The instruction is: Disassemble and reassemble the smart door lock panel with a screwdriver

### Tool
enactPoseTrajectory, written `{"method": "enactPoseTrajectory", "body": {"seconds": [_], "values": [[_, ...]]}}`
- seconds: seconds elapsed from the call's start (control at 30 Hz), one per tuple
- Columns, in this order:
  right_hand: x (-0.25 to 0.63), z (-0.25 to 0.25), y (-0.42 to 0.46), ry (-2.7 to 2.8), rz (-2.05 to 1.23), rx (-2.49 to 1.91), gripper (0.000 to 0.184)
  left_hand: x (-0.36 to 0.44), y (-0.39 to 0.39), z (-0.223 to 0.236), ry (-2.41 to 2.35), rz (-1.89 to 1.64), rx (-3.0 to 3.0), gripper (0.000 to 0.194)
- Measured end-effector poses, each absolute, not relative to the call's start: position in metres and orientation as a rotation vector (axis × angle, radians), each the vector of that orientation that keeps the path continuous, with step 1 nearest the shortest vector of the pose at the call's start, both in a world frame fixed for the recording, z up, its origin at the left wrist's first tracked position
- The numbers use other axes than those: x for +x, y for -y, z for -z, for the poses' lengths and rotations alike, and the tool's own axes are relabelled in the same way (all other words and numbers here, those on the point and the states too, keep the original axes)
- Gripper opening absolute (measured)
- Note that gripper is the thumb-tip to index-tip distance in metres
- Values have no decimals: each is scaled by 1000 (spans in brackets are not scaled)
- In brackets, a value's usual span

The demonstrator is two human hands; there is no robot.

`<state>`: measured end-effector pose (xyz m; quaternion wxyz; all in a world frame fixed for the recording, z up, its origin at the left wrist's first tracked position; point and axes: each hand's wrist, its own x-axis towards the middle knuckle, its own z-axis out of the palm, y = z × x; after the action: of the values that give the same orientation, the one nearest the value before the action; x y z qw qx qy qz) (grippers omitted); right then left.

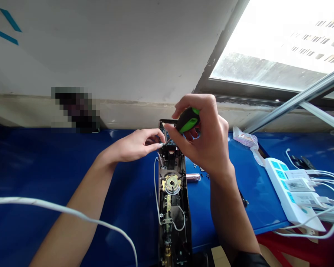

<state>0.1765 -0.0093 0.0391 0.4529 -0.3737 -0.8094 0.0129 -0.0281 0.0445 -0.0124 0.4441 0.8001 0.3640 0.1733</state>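
My right hand (204, 135) is wrapped round the screwdriver (188, 120), which has a black and green handle. Its thin shaft slants down to the left. My left hand (139, 144) pinches thumb and finger together right at the shaft's tip; what lies between them is too small to make out. Both hands are over the upper end of a long black housing (188, 218), open side up, which looks like a door lock. Inside it show a dark circuit board (171, 141), a round metal mechanism (172, 183) and a thin grey wire (156, 185) looping out at the left.
On the blue table (122, 207), small screws (208, 176) and a pinkish cylinder (193, 177) lie right of the housing. A white power strip (284, 193) with plugged-in adapters and a plastic bag (245, 139) stand further right. A white cable (72, 211) crosses the left foreground.
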Motion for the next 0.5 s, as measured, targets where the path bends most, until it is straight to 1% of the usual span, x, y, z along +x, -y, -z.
{"method": "enactPoseTrajectory", "body": {"seconds": [0.17, 0.23, 0.43, 0.5], "values": [[177, -39, 10, 2016, -78, -861, 48, -29, -44, 12, -866, -417, 2001, 30], [177, -38, 10, 2017, -65, -865, 50, -29, -44, 12, -862, -420, 2006, 29], [179, -35, 7, 1995, 31, -891, 35, -29, -44, 11, -923, -404, 2030, 31], [180, -36, 8, 2018, 18, -902, 38, -29, -44, 11, -906, -405, 2030, 31]]}}
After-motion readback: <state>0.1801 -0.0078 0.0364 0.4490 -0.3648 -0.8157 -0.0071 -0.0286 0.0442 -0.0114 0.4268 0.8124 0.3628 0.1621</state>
